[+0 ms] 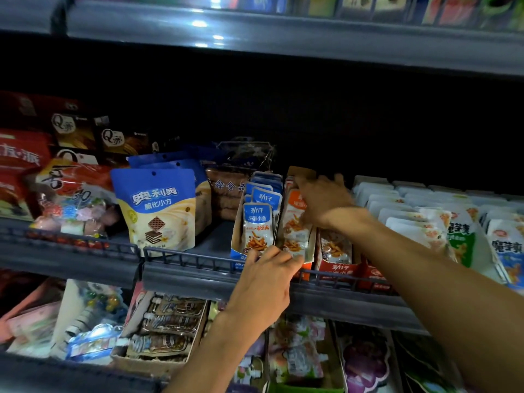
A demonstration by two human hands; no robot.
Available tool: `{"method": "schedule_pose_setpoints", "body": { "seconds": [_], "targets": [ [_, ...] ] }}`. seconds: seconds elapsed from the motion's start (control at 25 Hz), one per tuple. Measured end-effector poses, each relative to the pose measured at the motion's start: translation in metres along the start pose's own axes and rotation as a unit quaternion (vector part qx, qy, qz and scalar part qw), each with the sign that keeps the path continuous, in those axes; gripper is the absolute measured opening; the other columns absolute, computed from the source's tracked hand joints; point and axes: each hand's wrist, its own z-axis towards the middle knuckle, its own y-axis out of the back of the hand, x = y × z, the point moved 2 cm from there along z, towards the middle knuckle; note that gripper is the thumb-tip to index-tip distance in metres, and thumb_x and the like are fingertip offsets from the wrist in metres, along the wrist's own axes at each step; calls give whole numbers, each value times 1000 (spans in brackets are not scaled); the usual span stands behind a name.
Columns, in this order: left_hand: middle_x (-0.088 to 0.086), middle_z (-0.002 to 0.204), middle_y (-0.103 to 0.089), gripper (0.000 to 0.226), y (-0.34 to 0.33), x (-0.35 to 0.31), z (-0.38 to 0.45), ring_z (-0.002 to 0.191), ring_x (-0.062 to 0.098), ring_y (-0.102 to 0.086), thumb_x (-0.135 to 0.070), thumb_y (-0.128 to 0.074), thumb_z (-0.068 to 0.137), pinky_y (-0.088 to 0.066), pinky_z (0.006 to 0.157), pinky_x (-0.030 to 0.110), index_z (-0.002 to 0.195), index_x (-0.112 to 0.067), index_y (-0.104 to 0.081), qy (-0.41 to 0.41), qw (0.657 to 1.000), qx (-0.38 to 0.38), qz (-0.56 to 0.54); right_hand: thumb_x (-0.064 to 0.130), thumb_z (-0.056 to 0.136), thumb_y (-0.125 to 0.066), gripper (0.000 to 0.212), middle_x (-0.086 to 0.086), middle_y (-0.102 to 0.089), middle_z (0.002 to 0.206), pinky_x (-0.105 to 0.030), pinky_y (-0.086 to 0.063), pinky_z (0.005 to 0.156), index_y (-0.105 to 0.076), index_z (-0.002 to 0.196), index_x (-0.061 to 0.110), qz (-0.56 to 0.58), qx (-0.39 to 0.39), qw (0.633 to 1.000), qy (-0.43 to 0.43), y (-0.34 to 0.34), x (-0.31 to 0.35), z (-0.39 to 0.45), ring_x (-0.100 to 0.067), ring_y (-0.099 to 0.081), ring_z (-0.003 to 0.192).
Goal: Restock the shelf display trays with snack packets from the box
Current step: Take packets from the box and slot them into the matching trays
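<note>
Two cardboard display trays stand side by side on the middle shelf. The blue tray (236,245) holds blue snack packets (257,225) upright. The orange tray (302,173) to its right holds orange snack packets (295,222). My left hand (266,282) grips the front of the orange tray at its lower edge, against the shelf rail. My right hand (323,198) reaches over the orange packets from the right, its fingers curled over their tops near the tray's back. The supply box is not in view.
A red tray (340,268) of similar packets stands right of the orange one, then rows of white packets (411,211). Blue wafer bags (158,211) stand left. A dark rail (184,258) fronts the shelf. More goods fill the shelf below (167,324).
</note>
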Motion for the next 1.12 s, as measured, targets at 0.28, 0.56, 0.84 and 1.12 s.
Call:
{"method": "schedule_pose_setpoints", "body": {
  "seconds": [0.28,0.56,0.84,1.12],
  "targets": [
    [-12,145,-47,51,-1,-1,0,132,12,-33,-21,-46,101,-24,108,36,150,-31,-34,8,1000,1,2,32,76,-76,93,-8,-43,148,-54,-10,118,-19,148,21,-29,-32,999,27,-24,11,5,-29,-33,140],
    [-11,144,-48,50,2,-3,-2,131,11,-34,-19,-43,102,-25,105,35,150,-29,-35,6,1000,-5,-10,34,81,-73,61,0,-55,134,-35,-45,94,-45,135,25,165,159,973,21,8,-8,8,-20,-55,115],
    [-10,143,-48,49,2,-3,-1,131,12,-35,-20,-43,102,-24,108,36,149,-30,-34,12,1000,-1,13,18,78,-68,78,-7,-38,148,-50,-28,110,-28,146,22,-41,-36,998,36,-15,17,5,-30,-34,136],
    [-10,147,-46,50,0,-1,0,131,13,-35,-20,-43,102,-26,106,35,150,-29,-32,4,999,-22,26,21,88,-52,18,-3,-64,98,-39,-41,93,-55,105,23,151,-146,978,19,-2,12,-37,-23,-58,99]
  ]
}}
